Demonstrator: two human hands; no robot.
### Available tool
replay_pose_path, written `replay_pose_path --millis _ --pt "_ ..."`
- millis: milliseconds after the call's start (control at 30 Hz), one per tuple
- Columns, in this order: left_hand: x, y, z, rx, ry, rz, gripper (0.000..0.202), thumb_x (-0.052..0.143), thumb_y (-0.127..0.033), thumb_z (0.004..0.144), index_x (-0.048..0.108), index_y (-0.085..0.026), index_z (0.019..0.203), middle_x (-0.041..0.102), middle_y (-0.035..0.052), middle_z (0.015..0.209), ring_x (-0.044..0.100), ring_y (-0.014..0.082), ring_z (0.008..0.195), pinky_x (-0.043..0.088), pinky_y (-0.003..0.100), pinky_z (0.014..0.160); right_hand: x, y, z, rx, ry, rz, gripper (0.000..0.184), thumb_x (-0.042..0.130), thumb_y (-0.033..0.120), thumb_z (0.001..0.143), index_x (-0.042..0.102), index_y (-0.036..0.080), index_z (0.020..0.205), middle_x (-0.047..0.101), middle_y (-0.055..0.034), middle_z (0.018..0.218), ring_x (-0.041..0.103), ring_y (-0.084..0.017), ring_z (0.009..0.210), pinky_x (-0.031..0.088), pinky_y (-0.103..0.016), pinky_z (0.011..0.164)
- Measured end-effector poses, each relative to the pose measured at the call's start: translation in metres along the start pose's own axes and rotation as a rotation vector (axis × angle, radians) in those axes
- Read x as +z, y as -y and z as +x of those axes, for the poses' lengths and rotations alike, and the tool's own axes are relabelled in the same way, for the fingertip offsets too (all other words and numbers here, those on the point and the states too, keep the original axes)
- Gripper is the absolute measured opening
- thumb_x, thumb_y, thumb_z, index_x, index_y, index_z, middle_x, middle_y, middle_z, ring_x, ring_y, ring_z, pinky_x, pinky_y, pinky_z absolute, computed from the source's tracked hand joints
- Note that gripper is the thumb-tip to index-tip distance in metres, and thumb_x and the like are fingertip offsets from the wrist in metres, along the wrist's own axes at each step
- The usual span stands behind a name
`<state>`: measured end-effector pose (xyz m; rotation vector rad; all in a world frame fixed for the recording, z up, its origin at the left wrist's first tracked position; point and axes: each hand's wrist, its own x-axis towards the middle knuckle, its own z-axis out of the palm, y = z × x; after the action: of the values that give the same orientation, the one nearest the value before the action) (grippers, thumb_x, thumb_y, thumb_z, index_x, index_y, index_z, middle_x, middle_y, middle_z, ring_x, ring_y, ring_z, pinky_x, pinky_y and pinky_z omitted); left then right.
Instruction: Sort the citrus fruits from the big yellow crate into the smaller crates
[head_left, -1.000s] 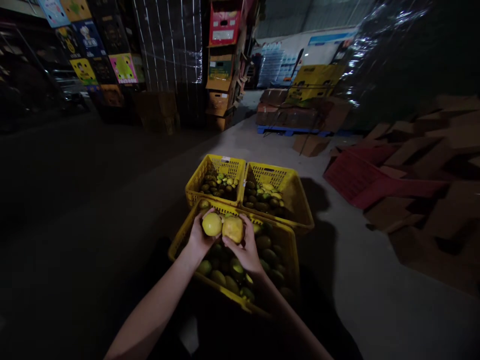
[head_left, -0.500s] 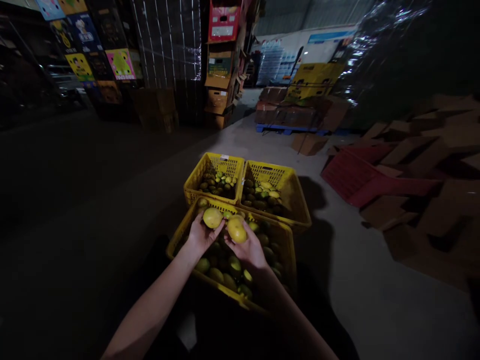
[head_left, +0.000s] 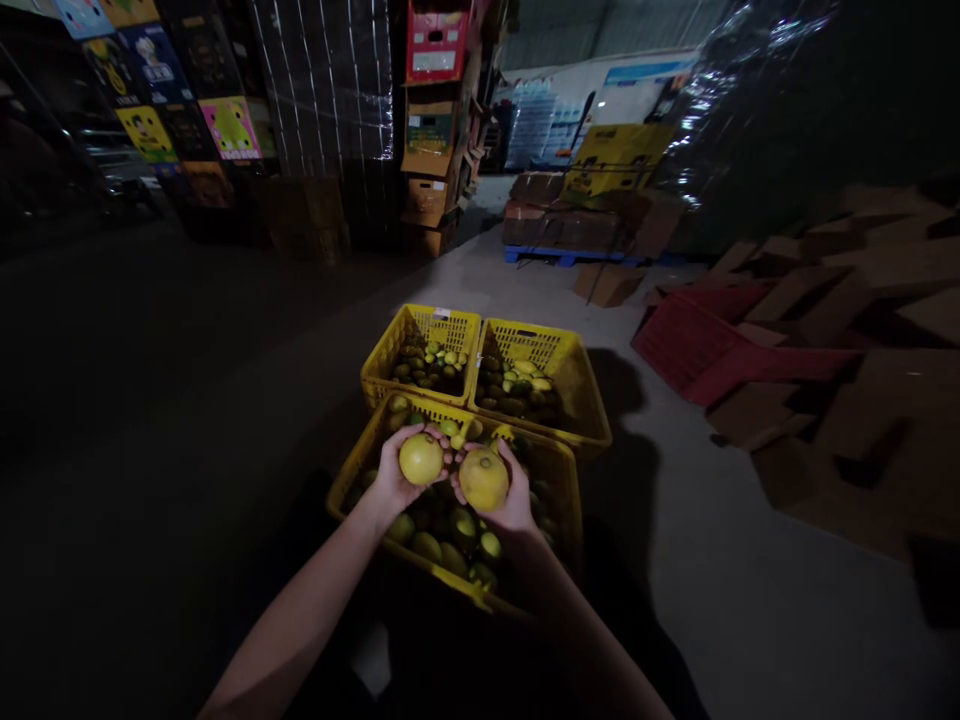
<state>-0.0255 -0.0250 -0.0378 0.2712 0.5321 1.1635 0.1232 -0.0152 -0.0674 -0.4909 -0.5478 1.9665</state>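
Two round yellow fruits (head_left: pixel 421 458) are held, one each in left hand (head_left: pixel 390 482) and right hand (head_left: pixel 517 500), fingers curled, neither set down; oval green fruits (head_left: pixel 427 546) are left in yellow plastic crate (head_left: pixel 472 594).

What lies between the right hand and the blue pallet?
In the head view: the front crate's far edge, the rear right crate with fruit, then floor.

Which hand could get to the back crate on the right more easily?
Probably the right hand: it is nearer that yellow crate than the left hand. Each holds a yellow fruit, though.
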Motion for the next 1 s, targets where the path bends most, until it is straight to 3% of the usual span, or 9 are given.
replay_pose_path --millis 167,267,433,600,700,767,867,1000 --pt "-0.004 0.000 0.007 -0.031 -0.038 -0.070 0.019 0.051 -0.027 0.080 0.062 -0.013 0.083 0.064 0.0053 0.072 0.063 0.0155 0.062 0.052 0.025 0.052 0.001 0.002 0.000 0.007 -0.019 0.073 0.027 0.059 0.041 0.073 0.067 0.016 0.078 0.070 -0.0051 0.068 0.066 -0.022 0.063 0.046 -0.026 0.038" --pt "-0.006 0.001 0.010 -0.001 -0.075 -0.153 0.025 0.048 -0.027 0.082 0.062 -0.012 0.096 0.066 0.0068 0.077 0.064 0.0160 0.068 0.055 0.029 0.062 0.001 0.004 0.000 0.014 -0.091 0.110 0.022 0.052 0.032 0.077 0.067 0.018 0.083 0.073 -0.0045 0.077 0.068 -0.020 0.067 0.053 -0.030 0.051" --pt "-0.006 0.002 0.013 0.018 -0.194 -0.185 0.025 0.045 -0.029 0.086 0.060 -0.010 0.092 0.067 0.0107 0.081 0.066 0.0196 0.079 0.056 0.034 0.072 -0.005 0.006 0.002 0.028 -0.180 0.147 0.019 0.049 0.028 0.082 0.066 0.020 0.084 0.074 -0.0039 0.088 0.068 -0.022 0.082 0.054 -0.042 0.077" --pt "-0.006 0.002 0.014 0.051 -0.141 -0.193 0.016 0.052 -0.027 0.084 0.060 -0.013 0.089 0.068 0.0070 0.083 0.066 0.0186 0.081 0.056 0.034 0.073 -0.007 0.004 0.003 -0.094 -0.185 0.192 0.015 0.056 0.028 0.082 0.066 0.022 0.091 0.074 -0.0013 0.086 0.068 -0.020 0.086 0.051 -0.041 0.086" --pt "-0.007 0.002 0.012 0.039 -0.098 -0.220 0.010 0.056 -0.024 0.082 0.059 -0.015 0.078 0.065 0.0021 0.074 0.065 0.0153 0.073 0.056 0.029 0.067 -0.004 0.001 0.004 -0.136 -0.184 0.206 0.015 0.059 0.025 0.080 0.066 0.023 0.093 0.074 0.0011 0.087 0.068 -0.016 0.085 0.054 -0.034 0.083" --pt "-0.007 0.002 0.010 0.017 -0.069 -0.213 0.013 0.055 -0.024 0.081 0.057 -0.015 0.072 0.063 0.0018 0.070 0.064 0.0147 0.068 0.055 0.027 0.062 -0.003 -0.001 0.004 -0.097 -0.195 0.193 0.015 0.062 0.033 0.080 0.066 0.022 0.089 0.074 0.0012 0.083 0.069 -0.016 0.076 0.056 -0.030 0.071" --pt "-0.005 0.002 0.006 -0.011 -0.043 -0.167 0.019 0.053 -0.028 0.080 0.056 -0.014 0.067 0.062 0.0041 0.070 0.062 0.0158 0.064 0.053 0.028 0.056 -0.003 -0.001 0.004 -0.012 -0.210 0.178 0.031 0.061 0.050 0.078 0.066 0.020 0.079 0.073 0.0006 0.072 0.068 -0.016 0.062 0.056 -0.027 0.056" --pt "-0.002 0.000 0.006 -0.064 -0.038 -0.137 0.020 0.050 -0.029 0.080 0.057 -0.013 0.070 0.063 0.0063 0.072 0.062 0.0162 0.062 0.053 0.029 0.055 -0.004 0.001 0.003 0.007 -0.180 0.201 0.037 0.061 0.054 0.077 0.065 0.017 0.077 0.072 -0.0010 0.070 0.068 -0.017 0.061 0.056 -0.027 0.053"
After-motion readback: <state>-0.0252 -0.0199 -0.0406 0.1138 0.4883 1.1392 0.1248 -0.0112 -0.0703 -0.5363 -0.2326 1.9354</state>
